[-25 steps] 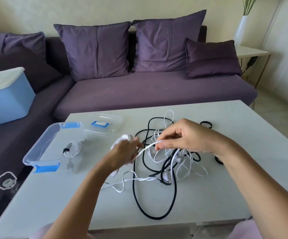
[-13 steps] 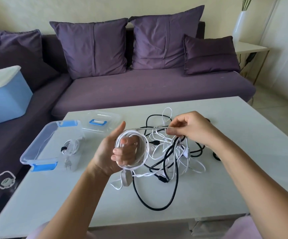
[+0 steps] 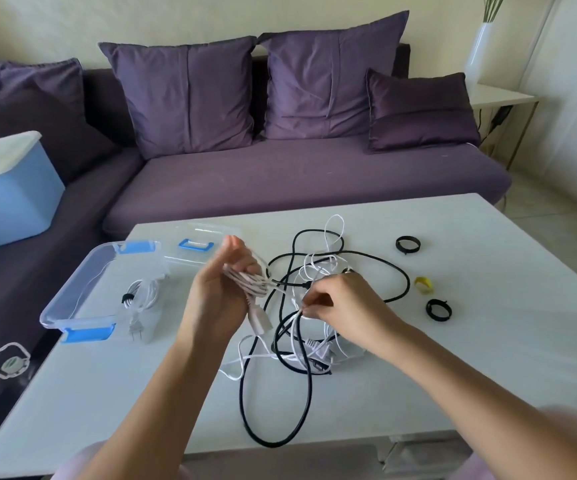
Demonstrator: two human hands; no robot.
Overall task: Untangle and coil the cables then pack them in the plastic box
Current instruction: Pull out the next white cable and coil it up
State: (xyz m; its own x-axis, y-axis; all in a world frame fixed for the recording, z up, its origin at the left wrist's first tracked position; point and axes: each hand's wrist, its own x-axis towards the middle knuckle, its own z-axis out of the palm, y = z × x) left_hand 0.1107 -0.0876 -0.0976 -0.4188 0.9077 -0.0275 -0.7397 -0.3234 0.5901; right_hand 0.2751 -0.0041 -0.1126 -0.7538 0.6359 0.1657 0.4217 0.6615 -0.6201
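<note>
A tangle of black and white cables (image 3: pixel 301 341) lies in the middle of the white table (image 3: pixel 453 368). Above its left side, my left hand (image 3: pixel 221 292) holds a small coil of white cable (image 3: pixel 250 280), with a white plug hanging below the palm. My right hand (image 3: pixel 339 301) pinches a strand of the same white cable just above the tangle. The clear plastic box (image 3: pixel 83 282) with blue latches stands at the table's left; a tied white cable coil (image 3: pixel 138 296) lies inside it.
The box's clear lid (image 3: pixel 200 244) lies behind the box. Two black cable ties (image 3: pixel 407 244) (image 3: pixel 438 309) and a yellow one (image 3: pixel 422 284) lie right of the tangle. A purple sofa (image 3: pixel 297 178) runs behind the table, with a blue bin (image 3: pixel 6 195) at left.
My left hand turned so the white coil now lies flat across its palm. My right hand dropped lower and nearer, pinching the white strand at the tangle. The ties at right came into view.
</note>
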